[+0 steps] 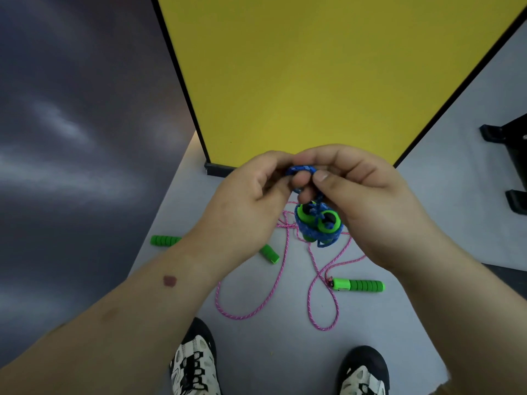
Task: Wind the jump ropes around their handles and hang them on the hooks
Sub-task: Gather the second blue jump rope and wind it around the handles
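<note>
Head view: you stand over a grey floor (pixel 399 238) with both hands raised together in front of a yellow panel (pixel 313 75). Your left hand (pixel 242 206) and right hand (pixel 362 201) both pinch a loop of the blue rope (pixel 302 168) at the top, fingers curled round it; exactly how the loop runs between the fingers is hidden by your thumbs. Below the hands hangs the blue rope bundle (pixel 319 236), wound round its two green handles (pixel 328 220), seen end-on, so their length is hidden.

On the floor under the bundle lies the pink rope (pixel 282 275), unwound, in loose loops toward your shoes. Its upper part is hidden behind the bundle and your right wrist. One green handle of the pink rope (pixel 359 285) lies right of the loops, cord joined at its left end. A second green handle (pixel 269 253) lies left of the loops, mostly covered by your left wrist; a green piece (pixel 164 240) pokes out on the far side of that wrist, and you can't tell whether it's the same handle.

Left shoe (pixel 194 363) and right shoe (pixel 362 372) are cut off by the bottom edge. Dark feet of some stand (pixel 507 138) are cut off at the right edge. The left wall is blurred grey. No hooks visible.
</note>
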Demonstrator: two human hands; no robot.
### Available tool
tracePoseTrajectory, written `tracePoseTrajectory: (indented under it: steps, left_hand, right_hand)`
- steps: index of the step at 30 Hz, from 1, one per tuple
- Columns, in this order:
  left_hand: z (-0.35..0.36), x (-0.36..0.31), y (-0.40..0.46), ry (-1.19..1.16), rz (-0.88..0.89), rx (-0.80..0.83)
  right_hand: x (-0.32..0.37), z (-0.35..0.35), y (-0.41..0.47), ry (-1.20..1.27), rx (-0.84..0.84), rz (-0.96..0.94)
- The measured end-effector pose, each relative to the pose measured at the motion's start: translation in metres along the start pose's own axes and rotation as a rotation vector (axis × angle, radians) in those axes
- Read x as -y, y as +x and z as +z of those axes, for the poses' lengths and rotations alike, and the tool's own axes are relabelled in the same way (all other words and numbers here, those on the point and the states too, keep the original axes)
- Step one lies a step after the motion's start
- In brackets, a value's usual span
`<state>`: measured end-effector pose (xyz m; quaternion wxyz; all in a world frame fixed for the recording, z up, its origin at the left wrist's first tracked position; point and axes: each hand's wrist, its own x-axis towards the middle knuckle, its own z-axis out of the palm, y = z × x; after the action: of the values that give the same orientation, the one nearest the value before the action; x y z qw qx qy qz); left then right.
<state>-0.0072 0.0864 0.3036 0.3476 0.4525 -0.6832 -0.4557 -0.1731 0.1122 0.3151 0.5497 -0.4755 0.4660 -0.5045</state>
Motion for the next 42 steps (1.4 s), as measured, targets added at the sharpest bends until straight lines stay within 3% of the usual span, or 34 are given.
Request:
tracePoseTrajectory:
  steps: [4,10,22,27,42]
  left_hand:
    - [-0.001,-0.002,0.002,-0.082,0.006,-0.118]
    - [-0.004,-0.005,0.002,-0.038,-0.020,-0.215]
    - [-0.023,-0.040,0.035,-0.039,-0.033,-0.244]
    - [-0.059,-0.117,0.072,-0.075,-0.018,-0.272]
    - [-0.196,-0.448,0.150,-0.067,0.046,-0.281]
  right_hand:
    - [0.004,-0.003,0.000,-0.053,-0.128,-0.030]
    - [0.000,0.002,-0.004,-0.343,-0.278,-0.093]
    - [0.048,0.011,0.022,-0.304,-0.394,-0.106]
    - [0.141,0.017,0.053,-0.333,-0.379,-0.119]
    - [0.495,0.048,0.100,-0.349,-0.372,-0.214]
